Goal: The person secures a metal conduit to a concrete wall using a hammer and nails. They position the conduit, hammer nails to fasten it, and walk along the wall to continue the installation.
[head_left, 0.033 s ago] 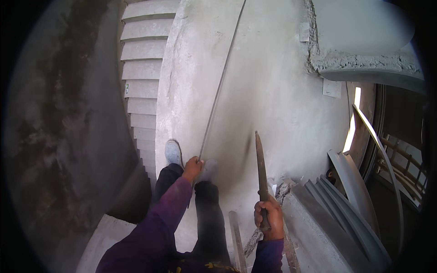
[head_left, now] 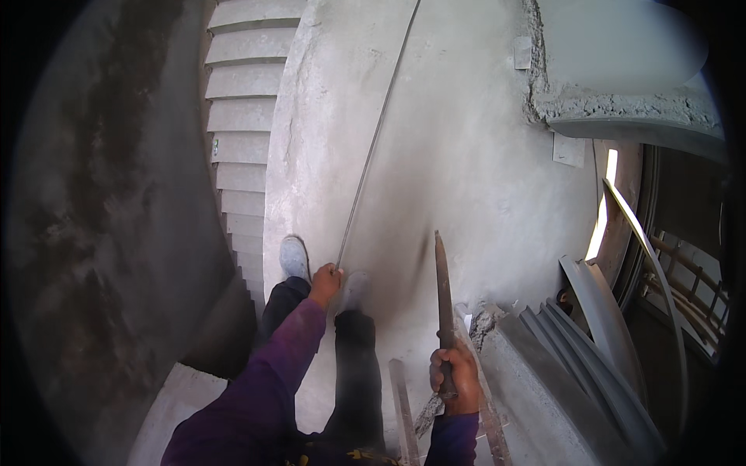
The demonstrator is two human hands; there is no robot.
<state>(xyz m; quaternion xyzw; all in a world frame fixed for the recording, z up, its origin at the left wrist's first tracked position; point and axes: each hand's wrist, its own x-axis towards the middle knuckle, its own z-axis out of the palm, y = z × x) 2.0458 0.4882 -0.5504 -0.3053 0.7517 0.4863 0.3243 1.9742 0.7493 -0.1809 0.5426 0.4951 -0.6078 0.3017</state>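
Closed fingers of my left hand [head_left: 326,284] grip a long thin dark rod [head_left: 377,128] near its lower end. The rod slants up and slightly right across the pale floor, past the top of the view. My right hand [head_left: 457,374] is wrapped round the thick lower end of a brown, rusty-looking tapered bar [head_left: 444,287]. Its narrow tip points up and away, and a wider collar sits just above my fingers. The bar's exact kind is unclear. My hands are apart, left beside my shoes and right farther right, beside a concrete ledge.
My grey shoes [head_left: 294,258] stand on the concrete floor [head_left: 482,186]. Louvre-like slats [head_left: 242,116] run along the left, beside a dark stained surface [head_left: 116,194]. Grey curved channels [head_left: 594,373] lean at right. A rough-edged block [head_left: 637,113] juts in above; a narrow bar [head_left: 402,412] lies near my legs.
My left hand has shifted slightly left and up with the rod. The tapered bar in my right hand has dipped a little lower.
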